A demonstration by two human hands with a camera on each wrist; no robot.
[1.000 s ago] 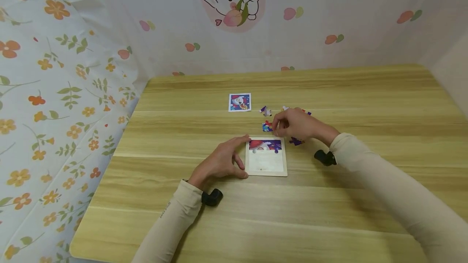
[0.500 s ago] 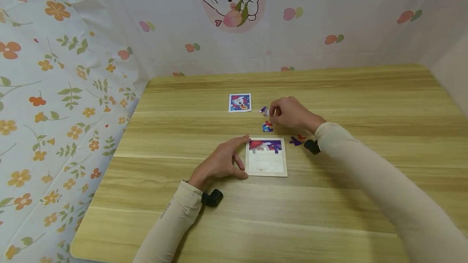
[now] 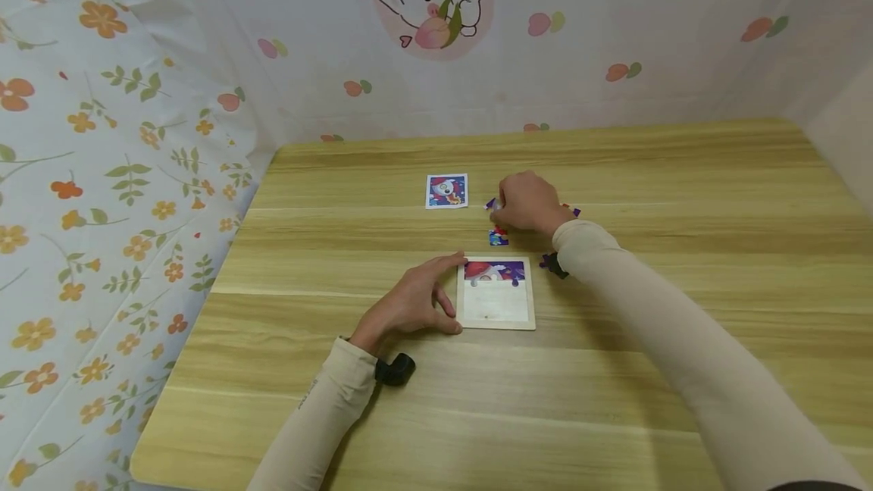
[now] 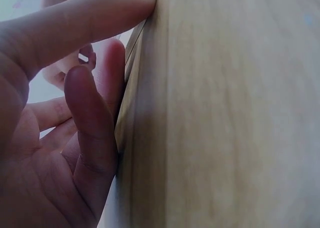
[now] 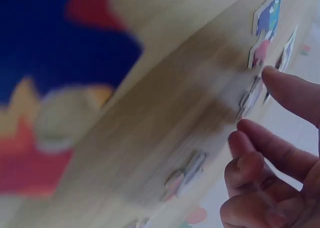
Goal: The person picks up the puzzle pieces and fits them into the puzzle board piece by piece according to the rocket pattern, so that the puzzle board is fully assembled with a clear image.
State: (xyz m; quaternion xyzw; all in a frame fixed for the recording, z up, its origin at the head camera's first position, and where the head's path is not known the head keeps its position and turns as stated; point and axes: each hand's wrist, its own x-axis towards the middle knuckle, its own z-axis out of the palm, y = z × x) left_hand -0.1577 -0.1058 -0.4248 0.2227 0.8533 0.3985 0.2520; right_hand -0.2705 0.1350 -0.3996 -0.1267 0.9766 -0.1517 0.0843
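Note:
In the head view my left hand (image 3: 412, 298) holds the left side of a square wooden puzzle frame (image 3: 530, 301), index finger at its upper corner and thumb at its lower one. Joined red and purple pieces (image 3: 494, 271) fill the frame's top strip. My right hand (image 3: 528, 203) is behind the frame, low over a white and purple puzzle piece (image 3: 490, 204). In the right wrist view that piece (image 5: 250, 99) lies between thumb and index fingertips; the other fingers are curled. A blue and red piece (image 3: 499, 237) lies just in front of this hand.
A small printed picture card (image 3: 447, 192) lies left of the right hand. Another piece (image 3: 576, 212) shows beyond the right wrist, and a purple piece (image 3: 544, 262) is partly hidden under it. A patterned cloth (image 3: 307, 44) hangs behind the wooden table (image 3: 327, 248).
My right hand has moved away from the frame, back and slightly left, to the white and purple piece. The left hand keeps its place on the frame.

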